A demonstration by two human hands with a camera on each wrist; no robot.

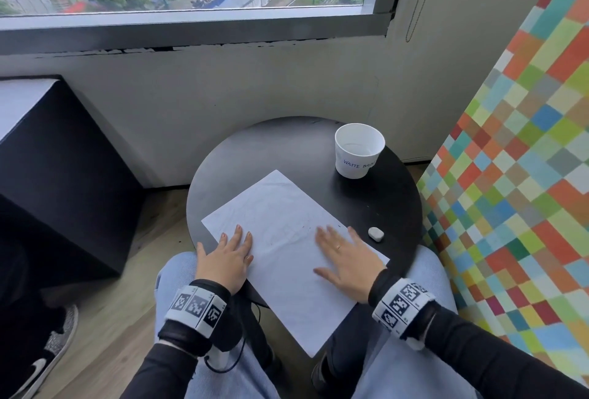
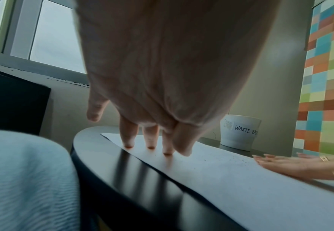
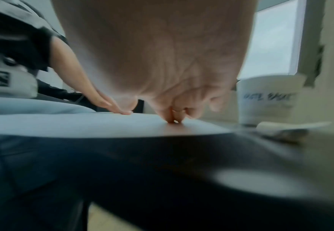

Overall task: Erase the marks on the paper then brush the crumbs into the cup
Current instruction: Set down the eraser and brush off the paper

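Observation:
A white sheet of paper (image 1: 280, 226) lies slantwise on the round black table (image 1: 287, 143), its near corner hanging over the edge. My left hand (image 1: 229, 255) lies flat with straight fingers on the paper's left edge (image 2: 211, 170). My right hand (image 1: 342, 260) lies flat on the paper's right part, fingers spread. Small dark crumbs (image 1: 310, 227) speckle the paper just beyond the right fingertips. A white eraser (image 1: 375, 234) rests on the table right of that hand. The white paper cup (image 1: 358, 150) labelled "WASTE BASKET" stands at the table's far right (image 2: 239, 130).
A black cabinet (image 1: 54, 175) stands to the left, a wall with a window behind the table, and a multicoloured checked panel (image 1: 522, 175) close on the right. My knees in light blue fabric (image 1: 178, 271) sit under the table's near edge. A person's shoe (image 1: 44, 354) is at lower left.

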